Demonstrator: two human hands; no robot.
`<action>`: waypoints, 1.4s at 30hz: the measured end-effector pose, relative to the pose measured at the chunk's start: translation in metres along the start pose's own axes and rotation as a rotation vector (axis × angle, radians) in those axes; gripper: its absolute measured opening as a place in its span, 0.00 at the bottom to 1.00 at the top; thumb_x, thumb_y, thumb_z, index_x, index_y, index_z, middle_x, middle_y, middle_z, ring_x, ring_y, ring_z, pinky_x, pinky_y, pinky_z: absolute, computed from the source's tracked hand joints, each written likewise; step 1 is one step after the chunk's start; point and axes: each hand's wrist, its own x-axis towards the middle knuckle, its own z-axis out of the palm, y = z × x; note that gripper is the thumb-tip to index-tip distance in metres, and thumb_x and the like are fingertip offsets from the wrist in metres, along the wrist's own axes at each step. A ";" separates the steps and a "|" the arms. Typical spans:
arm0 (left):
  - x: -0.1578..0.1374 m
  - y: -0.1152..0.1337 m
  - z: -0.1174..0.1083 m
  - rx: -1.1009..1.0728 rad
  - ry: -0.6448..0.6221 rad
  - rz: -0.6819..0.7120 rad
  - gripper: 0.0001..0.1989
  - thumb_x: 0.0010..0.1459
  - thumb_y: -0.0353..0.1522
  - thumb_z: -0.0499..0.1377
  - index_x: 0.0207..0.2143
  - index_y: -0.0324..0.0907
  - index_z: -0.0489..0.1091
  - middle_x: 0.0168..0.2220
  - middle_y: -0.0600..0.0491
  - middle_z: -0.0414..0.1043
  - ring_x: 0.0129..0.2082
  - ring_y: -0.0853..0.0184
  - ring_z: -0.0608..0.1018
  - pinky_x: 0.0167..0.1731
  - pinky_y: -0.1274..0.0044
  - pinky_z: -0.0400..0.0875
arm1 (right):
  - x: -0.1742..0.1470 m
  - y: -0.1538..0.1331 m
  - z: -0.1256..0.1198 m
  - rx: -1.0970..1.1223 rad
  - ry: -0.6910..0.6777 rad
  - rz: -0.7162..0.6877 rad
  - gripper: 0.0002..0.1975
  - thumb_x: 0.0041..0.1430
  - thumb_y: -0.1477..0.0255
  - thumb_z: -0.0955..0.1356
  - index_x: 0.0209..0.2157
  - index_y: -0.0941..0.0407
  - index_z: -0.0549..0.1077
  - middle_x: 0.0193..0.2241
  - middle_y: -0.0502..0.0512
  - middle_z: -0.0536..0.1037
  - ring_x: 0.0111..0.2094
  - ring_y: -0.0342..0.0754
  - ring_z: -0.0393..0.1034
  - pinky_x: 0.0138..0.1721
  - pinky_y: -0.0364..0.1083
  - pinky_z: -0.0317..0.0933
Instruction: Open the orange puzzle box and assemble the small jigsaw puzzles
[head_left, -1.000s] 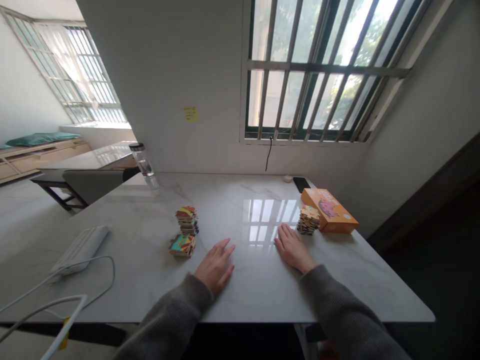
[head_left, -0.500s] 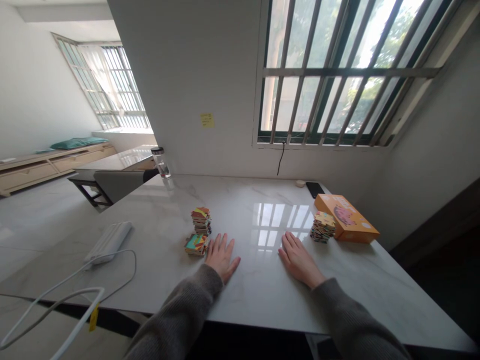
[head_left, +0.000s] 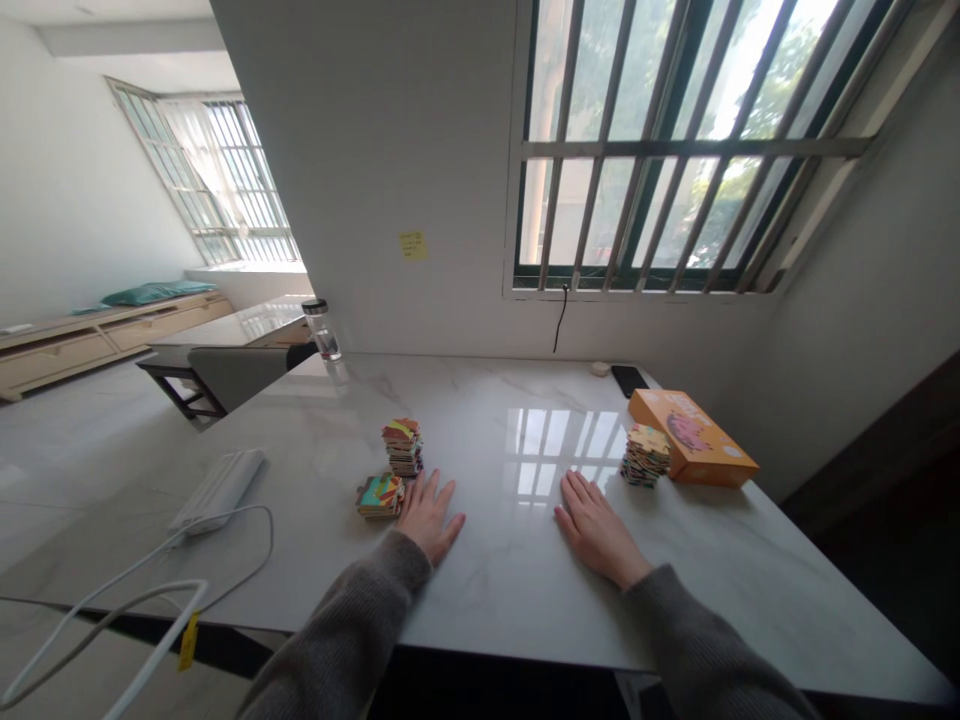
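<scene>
My left hand lies palm down on the white marbled table, fingers spread. Its outer edge is against or right beside a low stack of jigsaw puzzle pieces, green and red on top. Just behind that stands a taller stack of puzzle pieces. Flat on the table to the right rests my right hand, fingers stretched out and holding nothing. Nearest to it is another tall, slightly uneven stack of puzzle pieces, with a yellowish top piece.
An orange box lies behind the right stack, with a black phone and a small white round object further back. On the left are a white power strip with cables and a clear bottle.
My left hand has slid a little to the left, and the low stack of puzzle pieces has shifted left with it. My right hand stays nearly in place.
</scene>
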 end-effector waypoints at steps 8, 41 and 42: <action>-0.003 -0.003 -0.006 0.027 -0.022 0.043 0.29 0.63 0.41 0.52 0.63 0.37 0.61 0.68 0.37 0.53 0.69 0.47 0.53 0.65 0.57 0.51 | 0.000 0.000 -0.001 -0.009 0.010 -0.006 0.29 0.69 0.62 0.55 0.63 0.65 0.61 0.66 0.67 0.59 0.68 0.57 0.50 0.66 0.58 0.48; 0.046 0.013 -0.009 0.066 -0.077 -0.179 0.33 0.64 0.48 0.45 0.67 0.44 0.55 0.70 0.40 0.48 0.70 0.45 0.49 0.65 0.51 0.42 | 0.000 -0.001 -0.004 0.003 0.006 -0.012 0.27 0.68 0.64 0.57 0.62 0.66 0.63 0.65 0.68 0.61 0.67 0.59 0.53 0.66 0.58 0.49; 0.047 0.013 -0.010 0.068 -0.078 -0.181 0.33 0.65 0.48 0.45 0.67 0.43 0.55 0.70 0.40 0.48 0.70 0.45 0.49 0.65 0.51 0.42 | 0.000 -0.001 -0.004 0.002 0.006 -0.010 0.27 0.68 0.64 0.57 0.62 0.66 0.63 0.65 0.68 0.61 0.67 0.59 0.53 0.66 0.57 0.48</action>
